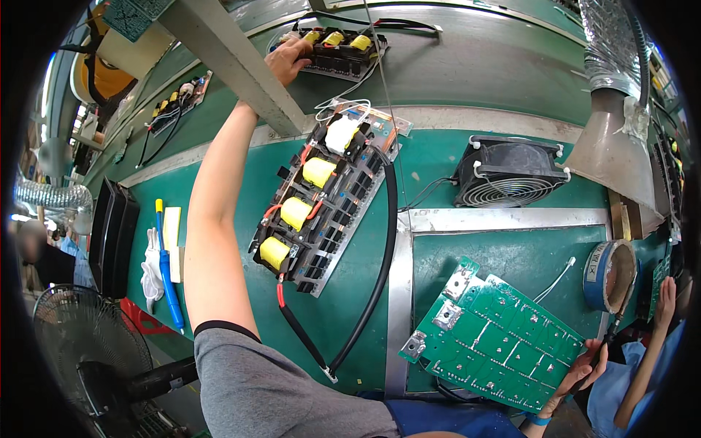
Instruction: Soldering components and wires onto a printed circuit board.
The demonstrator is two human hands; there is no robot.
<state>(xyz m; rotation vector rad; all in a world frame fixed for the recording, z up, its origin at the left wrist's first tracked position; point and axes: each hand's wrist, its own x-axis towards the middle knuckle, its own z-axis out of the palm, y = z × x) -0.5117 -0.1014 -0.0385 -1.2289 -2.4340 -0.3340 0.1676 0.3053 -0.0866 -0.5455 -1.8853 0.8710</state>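
My left hand reaches past a grey metal post to a circuit board with yellow coils on the far conveyor. Its fingers close over that board's left end. At the lower right, my right hand grips the corner of a green circuit board, solder side up and tilted. A dark handle, partly hidden, runs along my right fingers. Between my arms lies another circuit board assembly with a row of yellow coils, red leads and a thick black cable.
A black fan stands beside a fume duct. A blue-rimmed ring sits at the right, near a co-worker's hand. To the left are a blue screwdriver-like tool, a white glove and a black tray.
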